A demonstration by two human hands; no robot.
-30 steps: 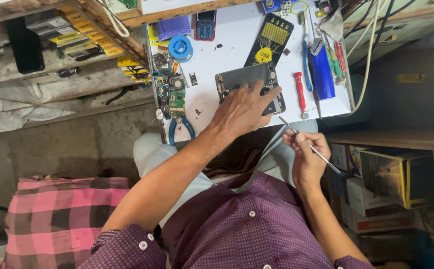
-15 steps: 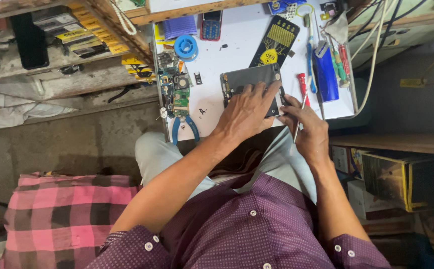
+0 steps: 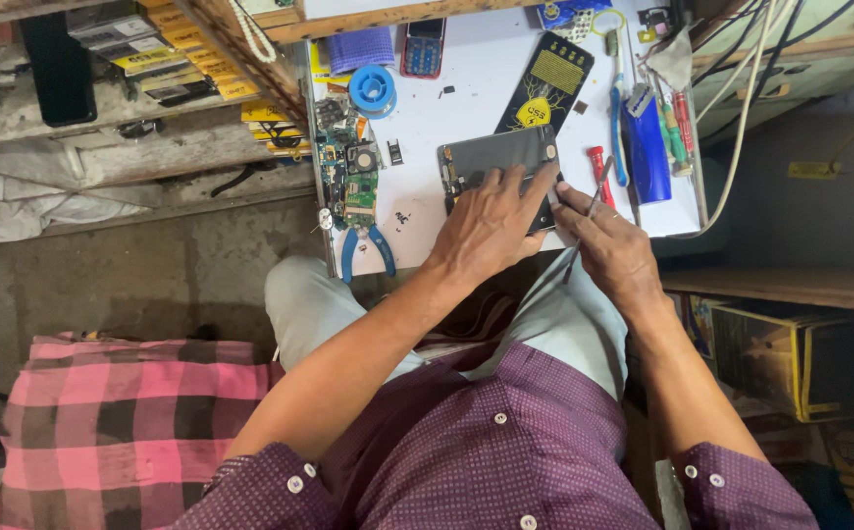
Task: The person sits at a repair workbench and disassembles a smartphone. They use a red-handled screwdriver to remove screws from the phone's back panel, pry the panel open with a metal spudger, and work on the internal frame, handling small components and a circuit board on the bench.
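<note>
A dark grey opened phone [image 3: 491,157] lies flat on the small white worktable [image 3: 476,74]. My left hand [image 3: 491,226] presses down on the phone's near edge, fingers spread over it. My right hand [image 3: 608,245] sits at the phone's right edge and pinches thin metal tweezers [image 3: 598,186], whose tips point toward the phone's corner. Both forearms come up from a purple dotted shirt.
On the table lie a blue solder spool [image 3: 373,90], circuit boards [image 3: 353,167], blue-handled pliers [image 3: 363,250], a red-handled screwdriver [image 3: 600,175], a blue bottle [image 3: 646,147], a black card [image 3: 544,83] and a small keypad phone [image 3: 424,46]. Cables hang at right. A pink checked cloth [image 3: 123,432] lies lower left.
My right hand has risen from beside my lap to the phone's right edge, bringing the tweezers with it. My left hand has stayed on the phone.
</note>
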